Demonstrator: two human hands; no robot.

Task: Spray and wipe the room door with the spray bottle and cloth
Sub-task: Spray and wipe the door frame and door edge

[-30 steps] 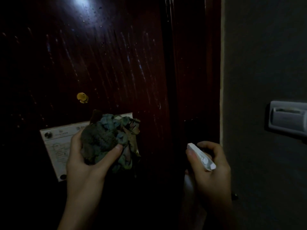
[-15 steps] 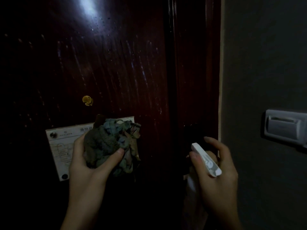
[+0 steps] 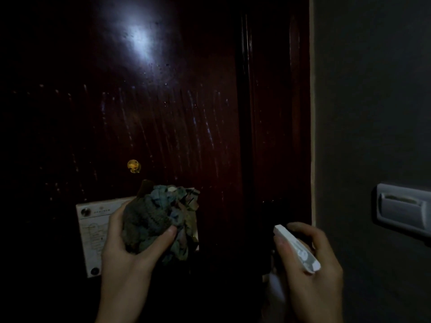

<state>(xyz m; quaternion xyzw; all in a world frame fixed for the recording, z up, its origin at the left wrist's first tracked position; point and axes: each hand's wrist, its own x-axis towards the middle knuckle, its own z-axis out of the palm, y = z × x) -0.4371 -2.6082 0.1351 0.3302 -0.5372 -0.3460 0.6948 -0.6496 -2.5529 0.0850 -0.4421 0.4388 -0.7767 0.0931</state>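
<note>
Left hand (image 3: 126, 252) gripping cloth (image 3: 156, 217), wet door (image 3: 163, 113)

Frame is running v. dim, most of it sinking into near-black, esp. left edge & bottom. One soft white glare patch is glowing on the glossy door (image 3: 163, 127) upper centre; wet streaks below are catching faint bluish glints. Left hand (image 3: 123, 252), cloth (image 3: 149, 220), right hand (image 3: 324, 273) & white spray bottle (image 3: 296, 248) are showing dimly lit, grainy, slightly soft. Wall (image 3: 373, 101) at right is reading flat dark grey.
</note>
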